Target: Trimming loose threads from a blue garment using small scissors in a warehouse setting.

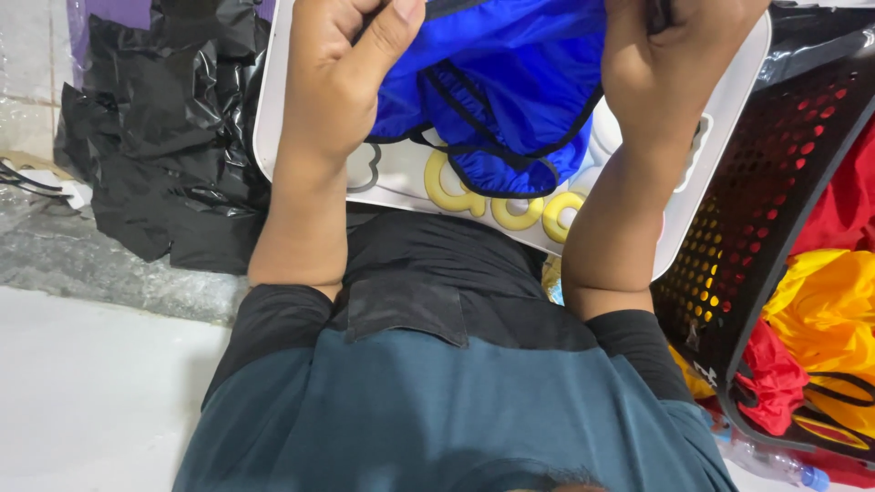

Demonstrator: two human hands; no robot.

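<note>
A blue fabric garment (pixel 497 91) with black trim lies bunched on a white board (pixel 401 178) with yellow round shapes printed on it. My left hand (pixel 342 68) grips the garment's left side, thumb pressed over the cloth. At the top right, my right hand (pixel 665 64) is closed on the garment's right side. Both forearms reach up from my dark teal top, and my fingertips are cut off by the frame's upper edge.
A black perforated plastic basket (pixel 756 219) stands at the right, with red (pixel 852 196) and yellow (pixel 820 310) fabrics in it. Crumpled black plastic sheeting (pixel 164 137) lies at the left on a grey floor. A clear bottle with a blue cap (pixel 784 466) lies at the bottom right.
</note>
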